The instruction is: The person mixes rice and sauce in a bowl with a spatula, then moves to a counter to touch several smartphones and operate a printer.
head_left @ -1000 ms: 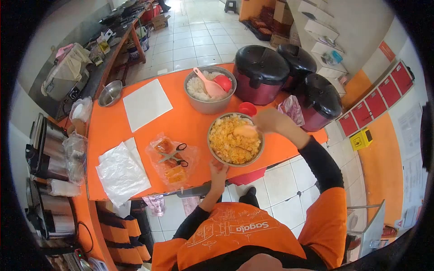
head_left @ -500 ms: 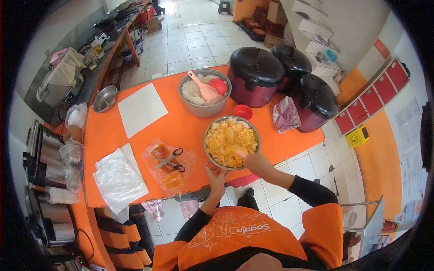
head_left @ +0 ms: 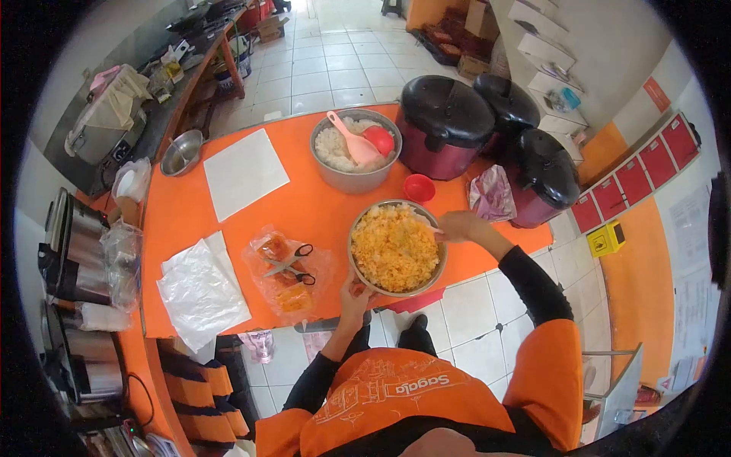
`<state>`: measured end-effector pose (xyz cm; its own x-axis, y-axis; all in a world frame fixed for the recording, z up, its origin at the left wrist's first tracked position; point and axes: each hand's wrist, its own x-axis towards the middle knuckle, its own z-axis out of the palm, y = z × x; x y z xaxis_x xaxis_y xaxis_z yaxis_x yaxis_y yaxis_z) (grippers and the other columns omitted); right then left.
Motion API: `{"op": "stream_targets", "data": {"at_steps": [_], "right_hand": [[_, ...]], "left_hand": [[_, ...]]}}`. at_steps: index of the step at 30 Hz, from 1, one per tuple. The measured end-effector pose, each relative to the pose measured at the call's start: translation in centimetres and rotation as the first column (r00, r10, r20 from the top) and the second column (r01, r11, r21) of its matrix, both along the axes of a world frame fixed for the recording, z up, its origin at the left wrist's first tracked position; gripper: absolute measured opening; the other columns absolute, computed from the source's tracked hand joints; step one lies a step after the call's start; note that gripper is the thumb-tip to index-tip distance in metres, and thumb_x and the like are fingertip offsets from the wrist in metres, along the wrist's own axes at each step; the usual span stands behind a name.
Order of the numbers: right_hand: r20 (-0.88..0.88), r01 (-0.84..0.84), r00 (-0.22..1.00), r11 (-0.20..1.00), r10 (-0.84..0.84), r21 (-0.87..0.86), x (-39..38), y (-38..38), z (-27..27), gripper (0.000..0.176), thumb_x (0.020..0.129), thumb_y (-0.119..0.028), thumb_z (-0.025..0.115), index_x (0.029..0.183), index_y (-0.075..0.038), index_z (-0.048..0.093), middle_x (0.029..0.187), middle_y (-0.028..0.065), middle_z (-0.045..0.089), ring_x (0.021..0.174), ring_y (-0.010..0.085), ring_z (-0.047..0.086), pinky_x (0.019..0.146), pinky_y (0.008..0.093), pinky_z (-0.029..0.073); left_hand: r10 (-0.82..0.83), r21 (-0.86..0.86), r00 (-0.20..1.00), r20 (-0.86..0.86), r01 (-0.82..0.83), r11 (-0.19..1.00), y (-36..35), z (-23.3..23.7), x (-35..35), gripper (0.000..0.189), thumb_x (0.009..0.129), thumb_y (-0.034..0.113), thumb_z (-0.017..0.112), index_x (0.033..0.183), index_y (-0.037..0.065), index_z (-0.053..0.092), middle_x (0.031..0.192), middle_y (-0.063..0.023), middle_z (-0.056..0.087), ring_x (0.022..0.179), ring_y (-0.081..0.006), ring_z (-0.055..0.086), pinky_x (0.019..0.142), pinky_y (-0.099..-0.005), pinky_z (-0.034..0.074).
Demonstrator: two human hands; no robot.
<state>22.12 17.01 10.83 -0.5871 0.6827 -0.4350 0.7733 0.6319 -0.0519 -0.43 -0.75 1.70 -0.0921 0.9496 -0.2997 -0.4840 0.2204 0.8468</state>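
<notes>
A metal bowl [head_left: 435, 283] of yellow-orange rice [head_left: 396, 247] stands at the table's front edge. My left hand [head_left: 355, 292] is closed on its lower left rim. In my right hand [head_left: 461, 226] is a pink rice paddle [head_left: 428, 222], its blade in the rice at the bowl's right side. Behind the bowl, a grey pot [head_left: 354, 181] holds white rice, with another pink rice paddle [head_left: 354, 142] and a red scoop [head_left: 378, 139] lying on it. Between the two sits a small red cup [head_left: 419, 187].
Black-lidded rice cookers [head_left: 445, 110] and a crumpled foil packet [head_left: 492, 194] stand at the right. Leftward lie scissors [head_left: 289, 266] on a plastic bag of orange seasoning [head_left: 292, 298], white plastic sheets [head_left: 202, 293], white paper [head_left: 245, 174] and a metal bowl [head_left: 181, 154].
My right hand has moved up and right, taking the paddle from the front of the bowl to its right side. My left hand stays on the rim. The whole view has shifted slightly.
</notes>
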Motion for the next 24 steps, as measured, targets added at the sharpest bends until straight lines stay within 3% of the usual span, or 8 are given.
{"op": "stream_targets", "data": {"at_steps": [5, 7, 11, 13, 16, 20, 22, 24], "right_hand": [[-0.072, 0.026, 0.997, 0.998, -0.03, -0.059, -2.2, -1.8, -2.9, 0.026, 0.073, -0.027, 0.052, 0.084, -0.004, 0.059, 0.078, 0.0161, 0.06, 0.072, 0.031, 0.059, 0.062, 0.0421, 0.047], [0.084, -0.054, 0.995, 0.998, 0.053, 0.02, -4.0, -4.2, -1.9, 0.021, 0.072, -0.017, 0.051, 0.085, -0.004, 0.06, 0.076, 0.0154, 0.06, 0.069, 0.0284, 0.06, 0.058, 0.0396, 0.047], [-0.063, -0.045, 0.996, 0.961, 0.065, 0.274, -4.2, -8.1, -3.6, 0.029, 0.071, -0.01, 0.048, 0.1, -0.006, 0.055, 0.061, 0.0102, 0.057, 0.056, 0.0246, 0.058, 0.048, 0.0375, 0.045], [-0.201, 0.01, 0.976, 0.903, 0.085, 0.43, -4.8, -10.4, -1.9, 0.026, 0.071, -0.009, 0.049, 0.095, -0.005, 0.057, 0.059, 0.0101, 0.057, 0.053, 0.0243, 0.058, 0.045, 0.0358, 0.044], [-0.083, -0.106, 0.986, 0.924, 0.146, 0.367, -4.6, -11.8, -1.0, 0.017, 0.071, -0.01, 0.049, 0.084, -0.005, 0.059, 0.058, 0.0104, 0.056, 0.051, 0.0239, 0.057, 0.044, 0.0351, 0.044], [-0.125, -0.089, 0.982, 0.929, 0.142, 0.358, -2.5, -10.9, 1.3, 0.014, 0.071, -0.012, 0.049, 0.079, -0.005, 0.058, 0.056, 0.0102, 0.055, 0.05, 0.0243, 0.056, 0.044, 0.0356, 0.044], [-0.072, -0.065, 0.992, 0.91, 0.103, 0.41, -1.0, -9.1, 2.7, 0.02, 0.074, -0.018, 0.049, 0.062, -0.004, 0.057, 0.057, 0.0116, 0.056, 0.05, 0.0272, 0.056, 0.045, 0.0379, 0.044], [-0.081, -0.022, 0.995, 0.917, 0.059, 0.399, -0.1, -7.5, 4.7, 0.024, 0.076, -0.022, 0.048, 0.063, -0.003, 0.057, 0.058, 0.0124, 0.056, 0.052, 0.0284, 0.056, 0.047, 0.0392, 0.044]], "left_hand": [[0.004, 0.004, 1.0, -0.006, -0.004, 1.0, 0.1, -0.5, 0.1, 0.046, 0.078, 0.003, 0.054, 0.121, 0.01, 0.04, 0.099, -0.0034, 0.047, 0.087, -0.015, 0.054, 0.067, -0.0268, 0.05], [-0.042, -0.032, 0.997, -0.069, 0.04, 0.999, 0.2, -1.2, -0.2, 0.042, 0.077, 0.001, 0.054, 0.117, 0.008, 0.043, 0.097, -0.0042, 0.048, 0.087, -0.0157, 0.054, 0.067, -0.0263, 0.05], [0.046, -0.019, 0.999, 0.026, -0.045, 0.999, 0.2, 0.0, 0.4, 0.039, 0.076, 0.0, 0.054, 0.114, 0.006, 0.045, 0.098, -0.0051, 0.047, 0.088, -0.0165, 0.054, 0.069, -0.0281, 0.051], [0.045, -0.034, 0.999, 0.023, -0.044, 0.998, 0.2, -0.3, 0.3, 0.04, 0.075, 0.0, 0.055, 0.113, 0.006, 0.045, 0.099, -0.0062, 0.047, 0.089, -0.0179, 0.054, 0.073, -0.0307, 0.052], [0.037, -0.026, 0.998, 0.054, -0.035, 0.999, 0.2, -0.7, 0.3, 0.043, 0.076, 0.001, 0.055, 0.116, 0.006, 0.042, 0.099, -0.007, 0.047, 0.09, -0.0188, 0.054, 0.074, -0.032, 0.051], [0.056, -0.035, 0.995, 0.079, -0.053, 0.998, 0.0, -0.5, 0.3, 0.048, 0.076, 0.001, 0.055, 0.12, 0.008, 0.039, 0.099, -0.0072, 0.047, 0.091, -0.0191, 0.053, 0.075, -0.0321, 0.05], [0.057, -0.026, 0.996, 0.075, -0.056, 0.998, 0.0, 0.4, 0.4, 0.052, 0.075, 0.0, 0.057, 0.123, 0.011, 0.038, 0.095, -0.0031, 0.049, 0.085, -0.0146, 0.054, 0.065, -0.0255, 0.051], [0.08, -0.047, 0.994, 0.081, -0.076, 0.996, -0.1, 0.2, 0.6, 0.053, 0.076, 0.001, 0.058, 0.124, 0.012, 0.037, 0.096, -0.0029, 0.049, 0.084, -0.0146, 0.054, 0.065, -0.0255, 0.051]]}}
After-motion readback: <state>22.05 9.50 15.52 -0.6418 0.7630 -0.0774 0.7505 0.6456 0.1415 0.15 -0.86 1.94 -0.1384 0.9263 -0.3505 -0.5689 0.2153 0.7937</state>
